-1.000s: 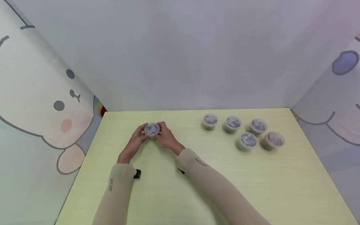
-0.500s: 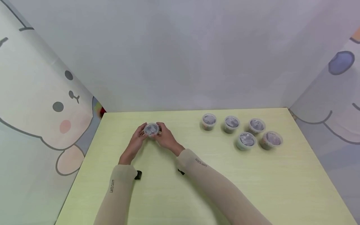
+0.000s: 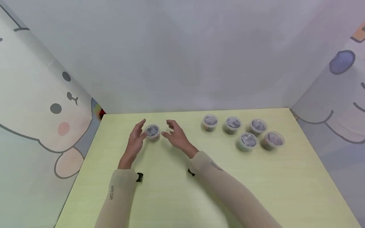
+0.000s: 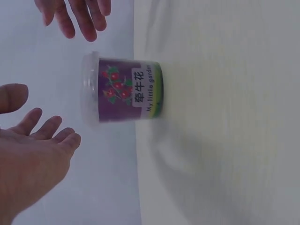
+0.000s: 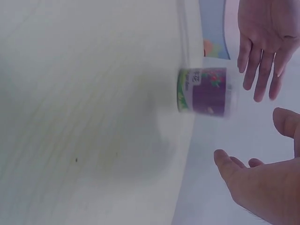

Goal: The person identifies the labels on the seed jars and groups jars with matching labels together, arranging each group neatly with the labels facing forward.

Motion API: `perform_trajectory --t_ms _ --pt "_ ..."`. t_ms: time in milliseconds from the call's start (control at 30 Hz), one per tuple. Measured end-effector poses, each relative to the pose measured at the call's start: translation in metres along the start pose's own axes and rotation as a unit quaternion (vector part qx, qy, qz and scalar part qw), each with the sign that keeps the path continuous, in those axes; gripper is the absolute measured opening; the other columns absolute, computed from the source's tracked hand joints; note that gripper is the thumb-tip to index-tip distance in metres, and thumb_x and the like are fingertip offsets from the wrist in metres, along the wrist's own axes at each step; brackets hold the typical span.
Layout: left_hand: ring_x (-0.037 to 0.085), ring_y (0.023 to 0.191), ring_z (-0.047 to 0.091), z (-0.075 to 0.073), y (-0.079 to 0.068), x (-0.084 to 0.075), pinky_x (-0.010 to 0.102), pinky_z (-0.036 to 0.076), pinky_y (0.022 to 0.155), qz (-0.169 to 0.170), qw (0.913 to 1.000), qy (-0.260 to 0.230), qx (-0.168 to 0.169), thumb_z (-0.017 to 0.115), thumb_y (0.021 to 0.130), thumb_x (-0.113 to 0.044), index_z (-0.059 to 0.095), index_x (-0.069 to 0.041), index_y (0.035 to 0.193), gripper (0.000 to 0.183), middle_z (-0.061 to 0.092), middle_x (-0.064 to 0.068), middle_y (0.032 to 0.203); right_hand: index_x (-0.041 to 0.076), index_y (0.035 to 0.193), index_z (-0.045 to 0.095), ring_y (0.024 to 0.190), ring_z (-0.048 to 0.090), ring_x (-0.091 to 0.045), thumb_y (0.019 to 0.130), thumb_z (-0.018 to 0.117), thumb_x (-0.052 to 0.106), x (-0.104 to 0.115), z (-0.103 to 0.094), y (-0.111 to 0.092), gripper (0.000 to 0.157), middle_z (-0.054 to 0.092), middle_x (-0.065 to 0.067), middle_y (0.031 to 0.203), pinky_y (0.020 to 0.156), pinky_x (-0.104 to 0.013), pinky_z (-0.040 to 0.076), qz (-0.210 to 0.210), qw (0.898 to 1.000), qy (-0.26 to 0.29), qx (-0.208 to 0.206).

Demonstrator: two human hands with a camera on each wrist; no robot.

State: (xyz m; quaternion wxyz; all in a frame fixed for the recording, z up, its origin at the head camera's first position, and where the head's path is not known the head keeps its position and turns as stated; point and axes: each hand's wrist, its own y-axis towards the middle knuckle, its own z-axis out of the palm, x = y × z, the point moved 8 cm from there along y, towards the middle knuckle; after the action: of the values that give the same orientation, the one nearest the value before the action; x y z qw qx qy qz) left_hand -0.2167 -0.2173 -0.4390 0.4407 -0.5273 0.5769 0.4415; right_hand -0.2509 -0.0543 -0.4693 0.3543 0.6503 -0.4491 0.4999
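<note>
A small plastic cup (image 3: 153, 133) with a clear lid and a silvery packet under it stands upright on the table. In the left wrist view the purple cup (image 4: 119, 89) bears red flowers and the words "My little garden". My left hand (image 3: 135, 141) is just left of it, fingers spread and relaxed. On the other side, my right hand (image 3: 177, 136) stands a little apart from the cup, thumb and fingers parted. Nothing is held in either hand. The right wrist view shows the same cup (image 5: 204, 91) between both hands.
Several similar lidded cups stand at the right rear, among them a cup (image 3: 210, 123) nearest the middle and a greenish cup (image 3: 247, 142) in front. The pale yellow table (image 3: 171, 196) ends at a grey-white wall (image 3: 182, 57).
Both hands held the cup by its sides before. Now they have let go and moved apart, the right hand to the right, and the cup stands where it was.
</note>
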Motion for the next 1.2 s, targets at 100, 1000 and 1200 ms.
perform_trajectory --t_ms 100,1000,1200 --pt "0.026 0.139 0.012 0.009 -0.004 -0.023 0.043 0.011 0.112 0.025 0.9997 -0.001 0.004 0.04 0.096 0.003 0.026 -0.002 0.144 0.05 0.021 0.012 0.151 0.006 0.14 0.033 0.129 0.036 -0.024 0.091 0.06 0.02 0.001 -0.012 -0.004 0.057 0.038 -0.008 0.141 0.102 -0.039 0.035 -0.005 1.0 0.019 -0.009" --pt "0.033 0.135 0.024 0.105 -0.002 -0.046 0.046 0.02 0.109 0.07 0.9904 -0.031 0.115 0.039 0.098 -0.002 0.029 0.002 0.141 0.045 0.03 0.019 0.145 0.006 0.135 0.04 0.128 0.038 -0.025 0.09 0.062 0.015 -0.015 -0.096 -0.065 0.05 0.042 -0.009 0.137 0.101 -0.036 0.037 0.002 0.989 0.095 -0.115" --pt "0.024 0.135 0.026 0.127 0.009 -0.017 0.043 0.024 0.108 0.051 0.9892 -0.037 0.132 0.039 0.099 -0.006 0.031 -0.009 0.143 0.045 0.03 0.011 0.146 -0.001 0.135 0.038 0.129 0.036 -0.029 0.09 0.062 0.013 -0.018 -0.115 -0.079 0.054 0.041 -0.012 0.138 0.102 -0.036 0.035 0.026 0.984 0.114 -0.134"
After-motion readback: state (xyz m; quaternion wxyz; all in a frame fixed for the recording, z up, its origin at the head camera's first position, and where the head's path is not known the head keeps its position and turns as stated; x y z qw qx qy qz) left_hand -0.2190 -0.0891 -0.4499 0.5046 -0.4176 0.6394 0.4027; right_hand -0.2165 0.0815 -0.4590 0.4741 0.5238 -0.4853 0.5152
